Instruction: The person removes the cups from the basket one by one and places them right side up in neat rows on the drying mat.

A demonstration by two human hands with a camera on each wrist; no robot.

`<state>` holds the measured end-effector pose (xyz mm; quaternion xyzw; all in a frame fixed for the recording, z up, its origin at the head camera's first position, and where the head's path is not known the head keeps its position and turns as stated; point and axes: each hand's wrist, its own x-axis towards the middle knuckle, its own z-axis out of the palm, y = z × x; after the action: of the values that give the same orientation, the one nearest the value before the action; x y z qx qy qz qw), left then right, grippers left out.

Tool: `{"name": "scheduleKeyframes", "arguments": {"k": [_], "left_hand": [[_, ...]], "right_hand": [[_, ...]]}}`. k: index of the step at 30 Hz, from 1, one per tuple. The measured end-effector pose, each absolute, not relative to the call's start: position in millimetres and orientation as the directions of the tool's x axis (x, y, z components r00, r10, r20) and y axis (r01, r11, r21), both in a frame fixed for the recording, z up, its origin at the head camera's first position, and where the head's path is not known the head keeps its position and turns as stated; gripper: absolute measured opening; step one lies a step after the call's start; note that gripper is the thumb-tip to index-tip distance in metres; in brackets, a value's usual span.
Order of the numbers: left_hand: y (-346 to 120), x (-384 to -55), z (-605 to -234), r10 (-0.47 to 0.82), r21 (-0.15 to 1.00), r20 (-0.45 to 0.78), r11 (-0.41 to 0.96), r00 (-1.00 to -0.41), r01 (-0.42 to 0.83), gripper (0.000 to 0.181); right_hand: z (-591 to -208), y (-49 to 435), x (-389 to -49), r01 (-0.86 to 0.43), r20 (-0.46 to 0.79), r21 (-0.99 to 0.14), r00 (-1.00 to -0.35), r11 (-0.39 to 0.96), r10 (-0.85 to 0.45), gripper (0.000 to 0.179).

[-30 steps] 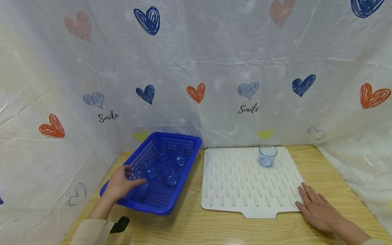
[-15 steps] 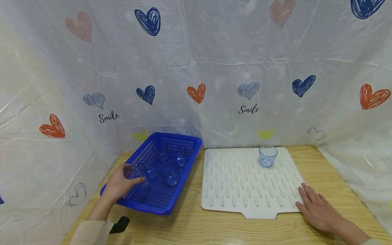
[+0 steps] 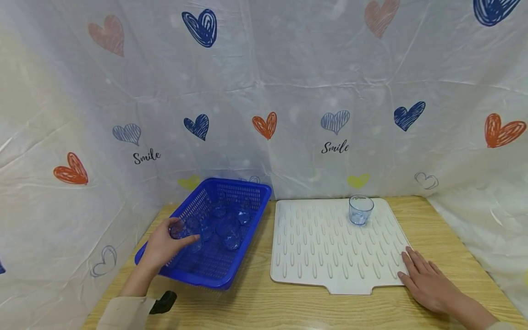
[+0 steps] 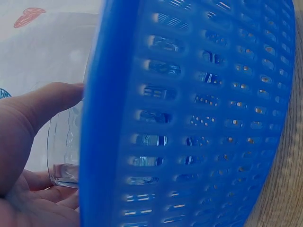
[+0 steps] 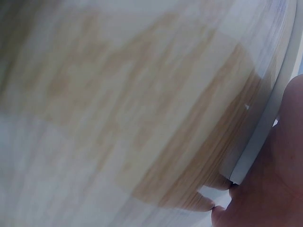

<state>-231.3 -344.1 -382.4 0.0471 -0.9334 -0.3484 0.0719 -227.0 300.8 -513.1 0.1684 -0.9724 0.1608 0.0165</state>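
My left hand [image 3: 162, 245] reaches over the left side of a blue slotted basket [image 3: 224, 280]. In the left wrist view its thumb and fingers curl round a clear drinking glass [image 4: 66, 142], partly hidden behind the basket wall. Several more clear glasses [image 3: 232, 240] lie inside the basket. My right hand [image 3: 431, 284] lies with fingers extended at the right front edge of a white ridged drying mat [image 3: 305, 276], fingertips touching that edge. One bluish clear glass [image 3: 360, 211] stands on the mat toward its back right.
Both basket and mat are on a wooden table [image 3: 255, 307], with a strip of wood between them. A white curtain [image 3: 231, 91] printed with hearts hangs behind and at the sides.
My left hand has shifted very slightly to the right within the basket, and the glass at its fingers has tilted a little. The right hand has stayed in place.
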Motion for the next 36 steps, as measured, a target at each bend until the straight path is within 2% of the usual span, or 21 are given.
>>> {"name": "scheduleKeyframes", "arguments": {"k": [14,36], "left_hand": [[-337.8,-230.9,-380.1,-0.137,0.648,0.114,0.761,-0.984,-0.031,0.101],[-317.1,-234.2,-365.0,-0.084,0.643,0.158,0.765,-0.984,0.038,0.101]], "right_hand": [[-515.5,302.3,-227.7,-0.321,0.062,-0.339,-0.945,0.884,-0.320,0.071],[-506.4,297.6,-225.2,-0.329,0.058,-0.302,-0.943,0.895,-0.327,0.068]]}}
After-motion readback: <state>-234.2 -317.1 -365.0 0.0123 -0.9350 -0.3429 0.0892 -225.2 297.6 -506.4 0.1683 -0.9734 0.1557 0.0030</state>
